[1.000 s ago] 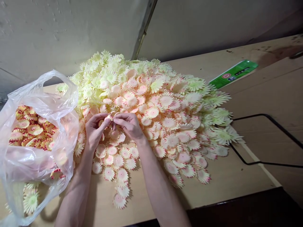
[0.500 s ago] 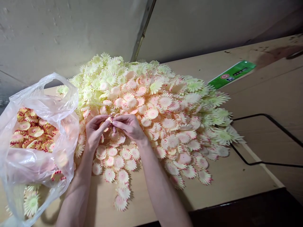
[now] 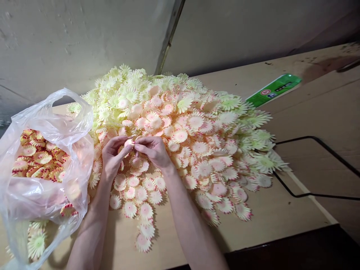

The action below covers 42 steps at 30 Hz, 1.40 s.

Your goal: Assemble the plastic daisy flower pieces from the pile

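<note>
I see the small flower (image 3: 129,142) showing more face than a moment ago, so it's still being worked: left hand (image 3: 111,154) pinching it above the flower pile (image 3: 197,122), right hand (image 3: 155,152) with fingertips pressed together beside it, hold unclear

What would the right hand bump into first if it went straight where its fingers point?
The right hand would likely meet the small flower in the left hand first; any gap is hard to judge.
</note>
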Motion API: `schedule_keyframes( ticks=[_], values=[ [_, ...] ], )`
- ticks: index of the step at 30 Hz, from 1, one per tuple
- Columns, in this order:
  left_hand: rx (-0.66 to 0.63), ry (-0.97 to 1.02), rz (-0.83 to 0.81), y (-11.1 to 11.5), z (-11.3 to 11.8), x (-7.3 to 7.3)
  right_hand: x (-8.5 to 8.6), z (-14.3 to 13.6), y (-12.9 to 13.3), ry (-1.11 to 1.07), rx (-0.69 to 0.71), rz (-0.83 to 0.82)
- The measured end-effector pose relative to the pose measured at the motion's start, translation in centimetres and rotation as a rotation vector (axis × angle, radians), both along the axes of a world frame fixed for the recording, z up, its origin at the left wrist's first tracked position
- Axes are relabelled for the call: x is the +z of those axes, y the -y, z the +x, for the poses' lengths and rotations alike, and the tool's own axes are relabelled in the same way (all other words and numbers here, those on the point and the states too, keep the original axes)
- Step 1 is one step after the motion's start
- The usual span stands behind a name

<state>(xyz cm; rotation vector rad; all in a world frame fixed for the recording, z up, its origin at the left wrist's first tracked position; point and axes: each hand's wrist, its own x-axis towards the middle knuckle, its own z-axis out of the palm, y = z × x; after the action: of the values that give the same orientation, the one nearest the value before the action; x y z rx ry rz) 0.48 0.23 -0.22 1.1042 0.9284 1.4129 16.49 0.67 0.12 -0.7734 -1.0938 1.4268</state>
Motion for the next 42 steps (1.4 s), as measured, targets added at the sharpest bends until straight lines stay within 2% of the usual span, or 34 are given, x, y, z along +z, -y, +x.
schedule_keyframes(
  ticks=[5,11,20,25,28,33,42],
  values=[
    [0.041,-0.062,0.067,-0.1,-0.21,-0.46,0.31,-0.08,0.0,0.069,-0.027,0.043],
    [0.059,-0.127,0.122,-0.09,-0.3,-0.4,0.4,-0.21,0.02,0.101,-0.059,-0.006],
    [0.111,-0.158,0.027,-0.06,-0.28,-0.62,0.24,-0.42,0.03,0.077,-0.113,0.012],
    [0.163,-0.158,0.175,-0.23,-0.27,-0.77,0.05,-0.61,0.0,0.09,-0.126,0.046],
    [0.156,-0.173,0.239,-0.32,-0.33,-0.9,0.16,-0.64,-0.01,0.121,-0.174,0.066],
    [0.149,-0.182,0.232,-0.23,-0.52,-1.02,0.15,-0.63,-0.05,0.138,-0.204,0.072],
    [0.083,-0.252,0.275,0.18,-0.18,-0.28,-0.38,-0.63,-0.35,0.071,-0.221,0.115]
  ],
)
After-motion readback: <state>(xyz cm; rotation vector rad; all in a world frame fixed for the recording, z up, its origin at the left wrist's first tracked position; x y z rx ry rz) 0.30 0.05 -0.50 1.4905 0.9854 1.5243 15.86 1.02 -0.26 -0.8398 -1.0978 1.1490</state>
